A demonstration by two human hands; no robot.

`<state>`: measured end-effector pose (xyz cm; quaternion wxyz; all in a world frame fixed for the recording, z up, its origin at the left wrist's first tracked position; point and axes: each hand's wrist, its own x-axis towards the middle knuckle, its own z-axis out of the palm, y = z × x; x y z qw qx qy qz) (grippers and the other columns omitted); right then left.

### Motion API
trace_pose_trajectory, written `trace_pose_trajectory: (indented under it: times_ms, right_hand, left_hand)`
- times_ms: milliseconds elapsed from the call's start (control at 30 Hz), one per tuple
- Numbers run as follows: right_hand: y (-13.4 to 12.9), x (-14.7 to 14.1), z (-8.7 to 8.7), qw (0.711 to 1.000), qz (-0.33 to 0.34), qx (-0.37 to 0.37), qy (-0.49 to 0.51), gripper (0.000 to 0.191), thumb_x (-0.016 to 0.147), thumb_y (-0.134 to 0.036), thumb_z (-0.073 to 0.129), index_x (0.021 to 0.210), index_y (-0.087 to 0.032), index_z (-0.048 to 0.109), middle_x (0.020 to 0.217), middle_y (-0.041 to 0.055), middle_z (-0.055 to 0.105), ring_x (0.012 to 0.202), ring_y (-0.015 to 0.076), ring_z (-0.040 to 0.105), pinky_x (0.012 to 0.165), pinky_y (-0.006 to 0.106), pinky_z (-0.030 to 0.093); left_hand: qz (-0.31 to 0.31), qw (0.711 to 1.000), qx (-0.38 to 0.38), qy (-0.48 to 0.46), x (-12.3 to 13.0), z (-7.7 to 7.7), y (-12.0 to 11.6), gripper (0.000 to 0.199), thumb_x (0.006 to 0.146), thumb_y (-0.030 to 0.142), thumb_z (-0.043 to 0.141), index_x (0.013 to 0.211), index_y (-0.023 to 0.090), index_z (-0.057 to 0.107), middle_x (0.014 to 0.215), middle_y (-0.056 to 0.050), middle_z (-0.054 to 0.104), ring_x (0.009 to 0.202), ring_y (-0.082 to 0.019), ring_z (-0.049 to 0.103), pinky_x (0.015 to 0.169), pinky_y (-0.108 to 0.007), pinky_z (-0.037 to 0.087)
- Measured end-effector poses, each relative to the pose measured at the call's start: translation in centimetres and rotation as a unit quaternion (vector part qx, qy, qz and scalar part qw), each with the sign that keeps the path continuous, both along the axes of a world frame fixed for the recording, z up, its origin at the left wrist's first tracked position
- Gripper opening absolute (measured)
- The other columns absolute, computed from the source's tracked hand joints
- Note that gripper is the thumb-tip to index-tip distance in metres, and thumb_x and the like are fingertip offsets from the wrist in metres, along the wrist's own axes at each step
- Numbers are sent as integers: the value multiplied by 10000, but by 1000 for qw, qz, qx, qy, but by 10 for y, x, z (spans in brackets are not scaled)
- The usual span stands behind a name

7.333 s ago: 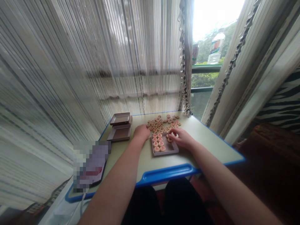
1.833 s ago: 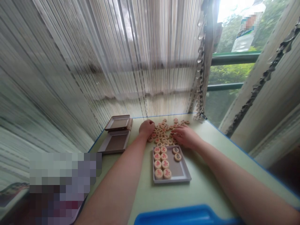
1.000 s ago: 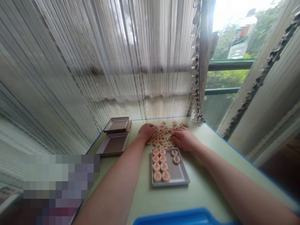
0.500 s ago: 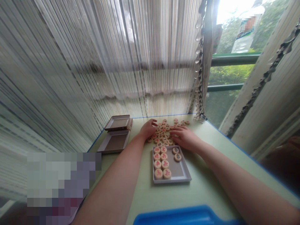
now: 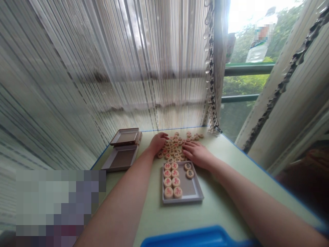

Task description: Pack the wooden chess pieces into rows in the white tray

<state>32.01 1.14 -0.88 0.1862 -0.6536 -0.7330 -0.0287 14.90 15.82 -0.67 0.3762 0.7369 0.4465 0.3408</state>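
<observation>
A loose pile of round wooden Chinese chess pieces [image 5: 174, 145] lies toward the far side of the table. My left hand [image 5: 157, 142] rests at the pile's left edge, fingers apart and curved toward the pieces. On the right side, my right hand [image 5: 196, 152] spreads its fingers over the nearest pieces, palm down. Just nearer to me is a shallow grey box tray [image 5: 191, 190]. Two columns of red-marked pieces [image 5: 175, 181] fill its left part, and two dark-marked pieces [image 5: 189, 174] sit at its upper right. What lies under my right fingers is hidden.
At the far left are another open grey tray [image 5: 123, 157] and a brown-edged box [image 5: 125, 136] behind it. A blue plastic object [image 5: 190, 238] lies at the near edge of the green table [image 5: 151, 212]. String curtains [image 5: 144, 68] hang behind the table.
My right hand has shifted slightly nearer, with its fingers flatter over the pieces. My left hand stays by the pile. The whole view has moved a little, so everything appears further left.
</observation>
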Motion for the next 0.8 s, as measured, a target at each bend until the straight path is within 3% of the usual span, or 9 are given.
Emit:
trace_pose_trajectory:
  times_ms: [133, 267, 333, 533, 700, 800]
  right_hand:
    - [0, 5, 4, 1000, -7, 2, 10, 454, 914, -442, 270, 1251, -263, 516, 1337, 46, 476, 1235, 238, 399, 1023, 426, 295]
    - [6, 30, 1, 992, -118, 35, 15, 462, 923, -411, 247, 1240, -210, 516, 1350, 106, 449, 1264, 272, 362, 1047, 536, 188]
    - [10, 43, -3, 985, -164, 26, 39, 505, 915, -438, 255, 1272, -163, 484, 1367, 141, 418, 1287, 292, 321, 1036, 539, 211]
    - [21, 58, -11, 977, -152, 51, 139, 506, 915, -395, 275, 1287, -112, 469, 1403, 148, 362, 1300, 239, 318, 1062, 402, 269]
    - [22, 53, -11, 987, -88, 33, 134, 435, 894, -362, 336, 1193, -141, 562, 1311, 115, 493, 1259, 224, 383, 1064, 379, 277]
    - [18, 48, -4, 982, -99, 63, 149, 443, 889, -365, 341, 1209, -137, 548, 1283, 112, 518, 1211, 212, 439, 1042, 348, 314]
  left_hand:
    - [-18, 999, 23, 28, 0, 0, 0, 315, 645, 95, 508, 920, 168, 642, 937, -38, 668, 809, -138, 610, 704, -221, 485]
    - [42, 995, 67, 61, -1, 3, -3, 486, 660, 163, 570, 1144, 192, 553, 1160, -66, 575, 915, -160, 576, 735, -238, 474]
    - [57, 994, 69, 68, -1, 5, -5, 518, 669, 185, 579, 1184, 181, 518, 1183, -84, 554, 927, -165, 565, 743, -246, 470]
    - [45, 993, 82, 76, -1, 5, -6, 430, 678, 188, 565, 1108, 184, 581, 1143, -68, 589, 907, -163, 574, 769, -257, 464]
    - [27, 993, 98, 66, 0, 5, -10, 287, 695, 185, 524, 949, 183, 659, 893, -30, 684, 804, -146, 615, 730, -241, 471]
    - [44, 992, 107, 51, 0, 5, -10, 275, 692, 201, 523, 923, 176, 671, 854, -34, 694, 773, -149, 625, 708, -249, 476]
